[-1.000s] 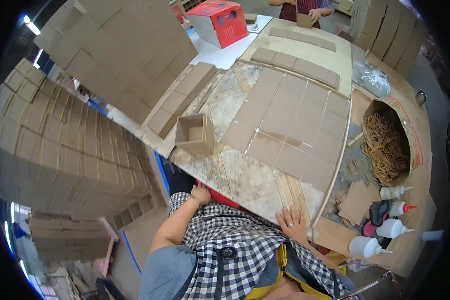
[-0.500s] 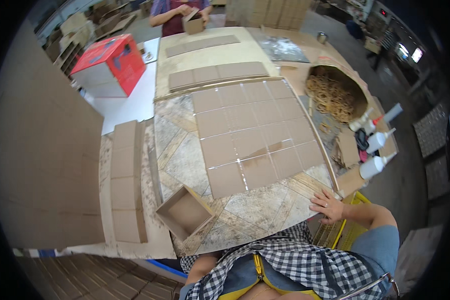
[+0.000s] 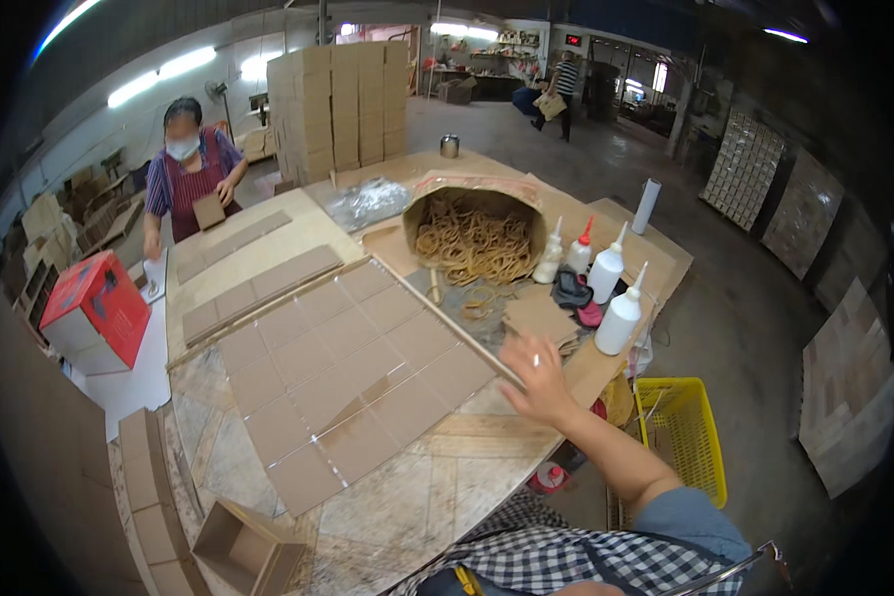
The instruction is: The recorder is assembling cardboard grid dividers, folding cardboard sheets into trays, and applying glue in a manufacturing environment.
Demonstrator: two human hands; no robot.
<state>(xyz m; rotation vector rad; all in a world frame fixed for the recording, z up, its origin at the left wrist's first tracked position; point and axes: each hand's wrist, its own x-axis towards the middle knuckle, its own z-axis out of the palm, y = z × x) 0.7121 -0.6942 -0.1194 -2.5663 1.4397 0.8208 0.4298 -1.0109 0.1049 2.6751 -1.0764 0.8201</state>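
Note:
My right hand (image 3: 536, 382) is over the near end of a thin wooden strip (image 3: 447, 320), its fingers apart and slightly blurred, with nothing visible in them. Left of it lies a grid of flat brown cardboard panels (image 3: 333, 353) with light lines between them. Beyond the hand are small cardboard pieces (image 3: 538, 316) and white squeeze bottles (image 3: 618, 323) with pointed tips. An open sack (image 3: 526, 199) holds many tan rubber bands (image 3: 477, 243). An open cardboard box (image 3: 248, 546) stands at the table's near left. My left hand is out of view.
A red and white carton (image 3: 99, 308) and a row of cardboard boxes (image 3: 149, 487) stand at left. Across the table a co-worker (image 3: 191, 179) handles a small box (image 3: 209, 211). A yellow plastic basket (image 3: 700, 437) is by the table's right side; stacked cartons (image 3: 338, 109) stand behind.
The view has swung right and up. My right hand has left the table's near edge and moved forward to the wooden strip's end. The co-worker's one hand now reaches down toward the white surface.

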